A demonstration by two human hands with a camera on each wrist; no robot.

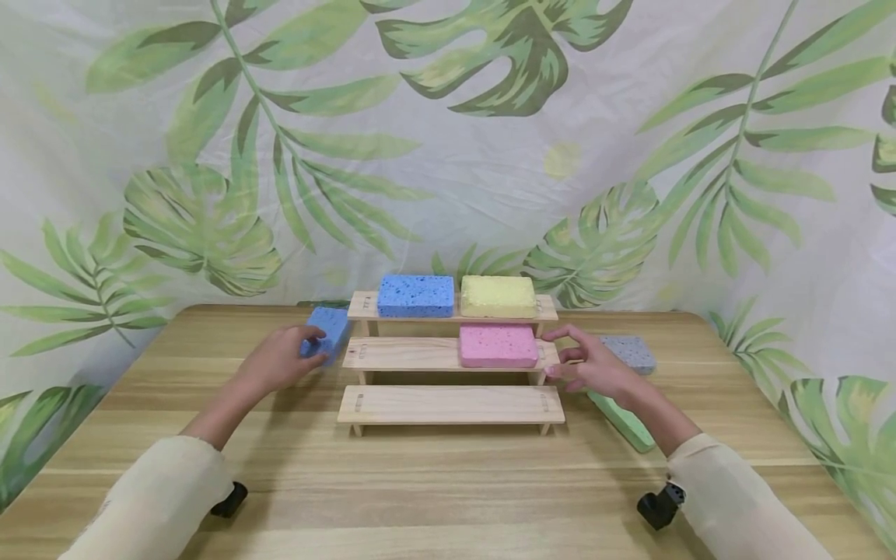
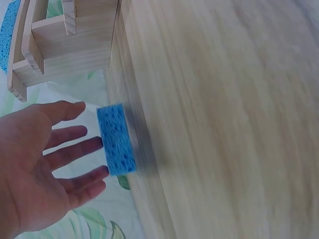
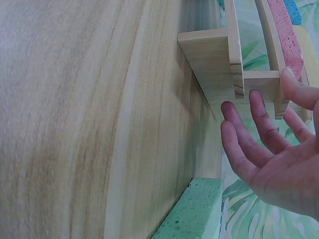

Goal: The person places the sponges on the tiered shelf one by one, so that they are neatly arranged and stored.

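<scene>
Three-tiered rack (image 1: 451,404) stood on the wooden tabletop (image 1: 448,498), probably light enough that a knock could shift it. The right hand (image 1: 591,369) was at its right end, fingers apart and loosely bent, holding nothing; whether they touched the wood could not be told. The left hand (image 1: 280,362) was at a loose blue sponge (image 1: 329,320) that lay on the tabletop just left of the rack. Its fingers were spread, tips at the sponge's side, with no pinch made. A good hold likely called for thumb and fingertips on opposite long edges, squeezing lightly, the wrist clear of the tiers. A second blue sponge (image 1: 416,295) and a yellow sponge (image 1: 498,296) sat on the top tier, a pink sponge (image 1: 498,346) on the middle one; a grey sponge (image 1: 635,354) and a green sponge (image 1: 630,425) lay near the right hand. No brand or label showed; small marks at the tier ends were unreadable.
</scene>
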